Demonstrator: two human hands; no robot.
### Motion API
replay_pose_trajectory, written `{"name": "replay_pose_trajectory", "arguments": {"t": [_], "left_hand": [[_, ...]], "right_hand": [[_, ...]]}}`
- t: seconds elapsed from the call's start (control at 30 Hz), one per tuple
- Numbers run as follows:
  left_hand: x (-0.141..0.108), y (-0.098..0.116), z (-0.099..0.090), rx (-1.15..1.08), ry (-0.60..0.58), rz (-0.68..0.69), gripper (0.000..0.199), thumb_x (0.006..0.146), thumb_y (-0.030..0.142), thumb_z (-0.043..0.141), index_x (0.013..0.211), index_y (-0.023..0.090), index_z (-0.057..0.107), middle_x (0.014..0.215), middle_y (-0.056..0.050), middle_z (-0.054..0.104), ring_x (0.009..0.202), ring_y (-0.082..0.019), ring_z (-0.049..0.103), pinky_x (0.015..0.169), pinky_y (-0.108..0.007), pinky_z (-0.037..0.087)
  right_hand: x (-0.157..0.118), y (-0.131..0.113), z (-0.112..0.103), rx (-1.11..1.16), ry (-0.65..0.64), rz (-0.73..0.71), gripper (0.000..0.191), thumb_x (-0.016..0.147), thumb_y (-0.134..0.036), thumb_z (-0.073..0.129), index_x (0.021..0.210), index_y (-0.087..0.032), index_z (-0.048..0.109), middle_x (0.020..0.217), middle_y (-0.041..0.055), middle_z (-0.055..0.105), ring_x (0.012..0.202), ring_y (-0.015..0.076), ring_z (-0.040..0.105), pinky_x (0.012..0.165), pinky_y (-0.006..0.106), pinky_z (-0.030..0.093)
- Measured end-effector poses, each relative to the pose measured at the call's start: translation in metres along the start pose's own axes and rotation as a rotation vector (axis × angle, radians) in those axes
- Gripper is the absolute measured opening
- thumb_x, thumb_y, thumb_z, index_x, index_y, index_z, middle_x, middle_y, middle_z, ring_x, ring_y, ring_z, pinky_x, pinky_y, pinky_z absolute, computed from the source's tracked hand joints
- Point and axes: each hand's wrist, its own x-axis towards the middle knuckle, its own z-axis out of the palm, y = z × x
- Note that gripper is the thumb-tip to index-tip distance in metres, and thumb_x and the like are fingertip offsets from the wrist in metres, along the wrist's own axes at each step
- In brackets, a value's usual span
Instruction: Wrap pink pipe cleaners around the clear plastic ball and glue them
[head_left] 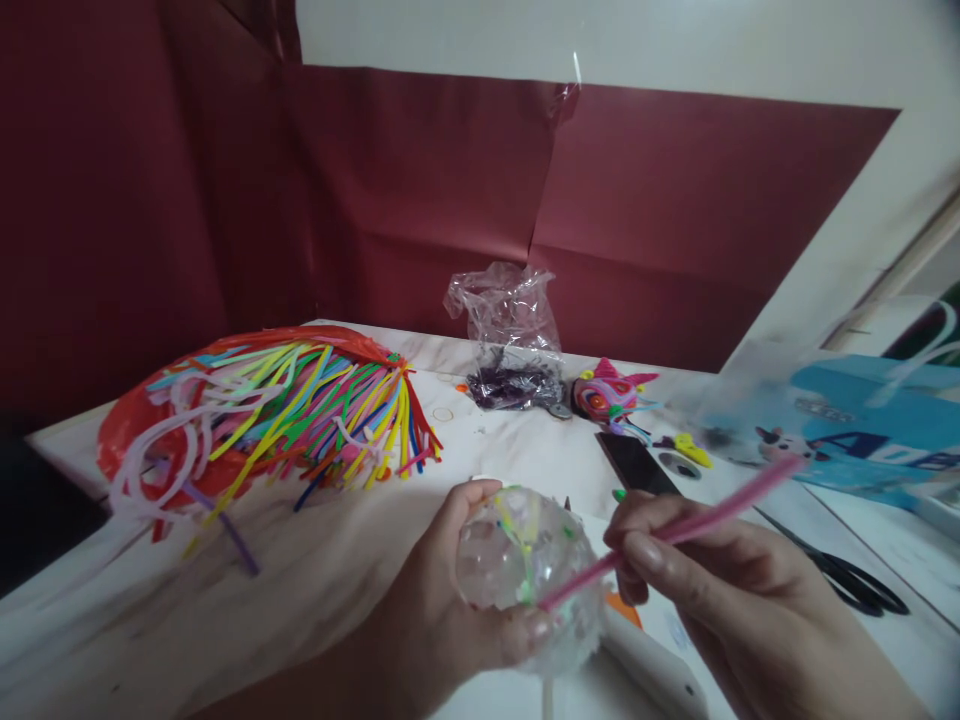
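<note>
A clear faceted ball [499, 560] with yellow and green marks on it is in my left hand [457, 610], whose fingers and thumb curve round its left side. My right hand [705, 570] pinches a pink fuzzy stick [727, 512] between thumb and fingers. The stick slants from upper right to lower left, and its lower end lies over the front of the ball near my left thumb. Under the ball, a pale thin stem and a white rounded object [652, 665] show in part.
Colourful fuzzy sticks [300, 400] in red plastic lie at the left. Further back are a clear bag of dark pieces [514, 375] and a pink decorated object [609, 395]. To the right are a dark phone [626, 460], black-handled scissors [855, 585] and a blue bag [885, 420].
</note>
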Motion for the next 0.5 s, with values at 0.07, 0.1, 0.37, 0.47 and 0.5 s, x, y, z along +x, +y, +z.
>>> {"name": "replay_pose_trajectory", "arguments": {"t": [0.07, 0.1, 0.37, 0.47, 0.5], "left_hand": [[0.000, 0.002, 0.000, 0.007, 0.026, -0.020, 0.074, 0.063, 0.029, 0.082, 0.124, 0.022, 0.041, 0.121, -0.010, 0.060, 0.111, -0.028, 0.058, 0.090, -0.037, 0.046], [0.000, 0.003, 0.000, -0.001, 0.015, -0.019, 0.072, 0.063, 0.029, 0.082, 0.123, 0.022, 0.042, 0.119, -0.009, 0.060, 0.109, -0.028, 0.058, 0.089, -0.036, 0.046], [-0.002, -0.004, -0.001, -0.084, -0.079, 0.035, 0.067, 0.066, 0.036, 0.084, 0.121, 0.023, 0.047, 0.109, -0.005, 0.063, 0.096, -0.020, 0.060, 0.082, -0.031, 0.046], [0.000, -0.011, -0.002, -0.080, -0.080, 0.045, 0.067, 0.065, 0.040, 0.084, 0.119, 0.022, 0.050, 0.105, -0.004, 0.063, 0.091, -0.019, 0.059, 0.079, -0.029, 0.045], [0.001, -0.013, -0.003, -0.079, -0.076, 0.050, 0.068, 0.064, 0.042, 0.085, 0.118, 0.022, 0.050, 0.104, -0.004, 0.062, 0.090, -0.019, 0.059, 0.078, -0.029, 0.045]], "right_hand": [[0.002, 0.002, -0.002, 0.039, -0.011, -0.003, 0.022, 0.080, -0.049, 0.082, 0.073, -0.028, 0.077, 0.068, 0.0040, 0.062, 0.063, 0.0207, 0.057, 0.057, 0.026, 0.053], [0.003, 0.003, -0.003, 0.051, -0.019, -0.003, 0.020, 0.080, -0.047, 0.082, 0.074, -0.029, 0.078, 0.071, 0.0041, 0.064, 0.066, 0.0211, 0.058, 0.060, 0.026, 0.053], [0.014, 0.019, -0.006, 0.099, -0.079, 0.011, 0.019, 0.078, -0.045, 0.085, 0.072, -0.029, 0.078, 0.067, -0.0013, 0.065, 0.065, 0.0156, 0.057, 0.062, 0.018, 0.051], [0.014, 0.019, -0.005, 0.107, -0.091, 0.045, 0.021, 0.078, -0.044, 0.086, 0.069, -0.027, 0.076, 0.066, -0.0027, 0.064, 0.063, 0.0134, 0.055, 0.061, 0.015, 0.048], [0.015, 0.019, -0.004, 0.108, -0.102, 0.056, 0.023, 0.077, -0.045, 0.086, 0.068, -0.027, 0.076, 0.065, -0.0028, 0.064, 0.063, 0.0129, 0.054, 0.061, 0.014, 0.048]]}}
